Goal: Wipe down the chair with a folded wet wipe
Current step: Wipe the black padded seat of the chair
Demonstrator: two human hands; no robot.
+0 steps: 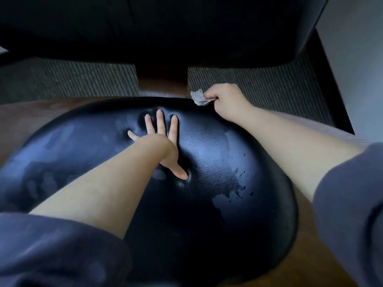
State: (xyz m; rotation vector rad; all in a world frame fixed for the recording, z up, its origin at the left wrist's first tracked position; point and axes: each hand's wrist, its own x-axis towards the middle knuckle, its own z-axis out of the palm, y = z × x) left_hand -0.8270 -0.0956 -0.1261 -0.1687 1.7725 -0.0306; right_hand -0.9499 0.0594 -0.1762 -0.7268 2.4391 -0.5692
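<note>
The chair fills the view: a black padded seat cushion [207, 154] on a brown wooden frame [24, 108], with a black backrest [165, 27] above. My left hand [161, 141] lies flat on the cushion, fingers spread and pressing dents into the padding. My right hand [226, 100] is at the seat's rear right edge and pinches a crumpled white wet wipe [199, 97], which touches the cushion's rim. Wet streaks and droplets [234, 183] shine on the right half of the seat.
A brown wooden post [162, 81] joins seat and backrest. Striped grey carpet [259, 83] shows behind the seat on both sides. A pale wall [356, 59] with a dark skirting stands at the right. Dark blue sleeves cover both forearms near the bottom corners.
</note>
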